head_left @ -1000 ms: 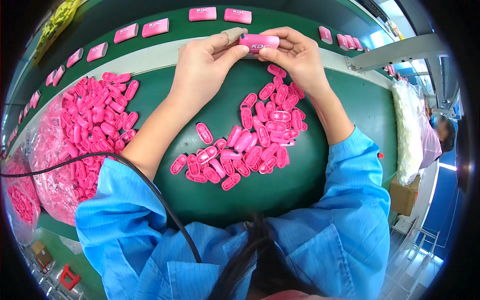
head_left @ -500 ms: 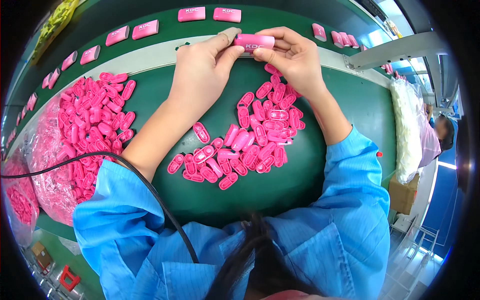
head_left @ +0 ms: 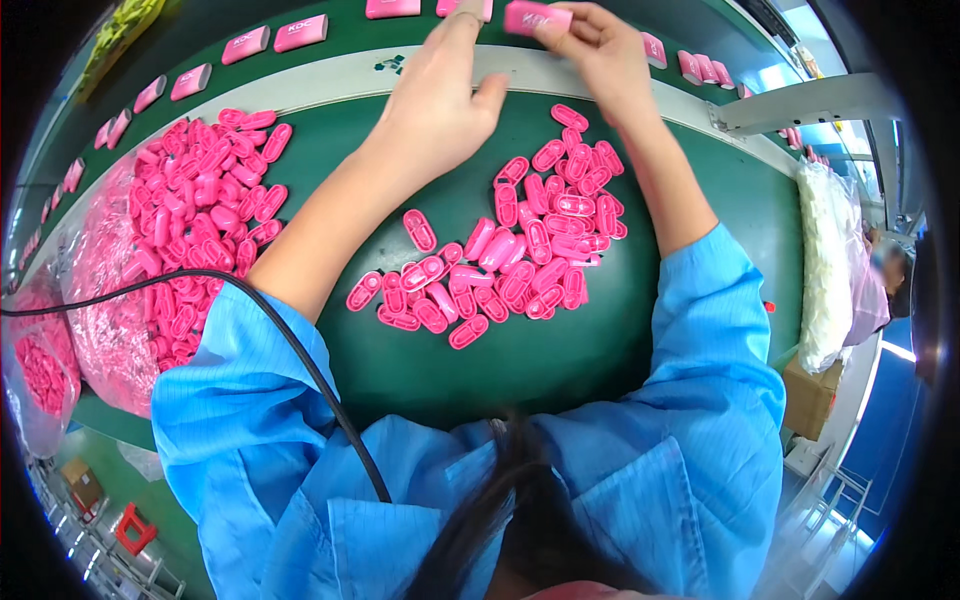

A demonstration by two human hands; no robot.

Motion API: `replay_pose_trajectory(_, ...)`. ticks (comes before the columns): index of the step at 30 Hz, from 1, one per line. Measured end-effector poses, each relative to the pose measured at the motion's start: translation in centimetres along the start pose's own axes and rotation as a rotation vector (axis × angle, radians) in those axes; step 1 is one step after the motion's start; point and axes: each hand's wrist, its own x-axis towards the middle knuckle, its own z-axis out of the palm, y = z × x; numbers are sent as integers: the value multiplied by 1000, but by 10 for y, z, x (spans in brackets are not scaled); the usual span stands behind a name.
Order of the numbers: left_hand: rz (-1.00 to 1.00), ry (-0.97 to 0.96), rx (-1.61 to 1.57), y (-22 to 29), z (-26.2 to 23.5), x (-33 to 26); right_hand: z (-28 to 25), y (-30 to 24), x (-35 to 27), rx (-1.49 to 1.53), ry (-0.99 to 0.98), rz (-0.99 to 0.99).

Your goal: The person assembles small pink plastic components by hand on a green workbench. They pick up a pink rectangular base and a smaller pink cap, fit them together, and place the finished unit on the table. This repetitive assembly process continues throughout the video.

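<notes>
My right hand (head_left: 590, 45) holds a pink oblong plastic case (head_left: 535, 17) at the far edge of the green work surface (head_left: 500, 370), over the moving belt. My left hand (head_left: 440, 95) is beside it, fingers stretched toward the case with the index fingertip near its left end. Below both hands lies a loose pile of small pink shell parts (head_left: 520, 255). A bigger heap of the same pink parts (head_left: 205, 205) spreads at my left.
Finished pink cases (head_left: 270, 38) lie spaced along the green conveyor belt at the top. Clear bags of pink parts (head_left: 105, 300) sit at the left. A black cable (head_left: 300, 370) crosses my left sleeve. A bag of white parts (head_left: 825, 260) stands at the right.
Both hands have moved farther away toward the belt with the pink case. My left hand has loosened from the case and its fingers are now spread.
</notes>
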Motion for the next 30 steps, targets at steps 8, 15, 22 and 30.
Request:
replay_pose_trajectory(8,263,-619,76,13,-61,-50,-7,-47,-30,-363,-7,-239)
replay_pose_trajectory(15,164,-507,106,2,-60,-62,92,-81,-155,-420,-752,-912)
replay_pose_trajectory(22,102,-68,73,-25,-30,-24,100,-67,-132,-779,-549,-891)
replay_pose_trajectory(30,62,-50,-173,-20,-11,13,41,-65,-56,-569,-99,-684)
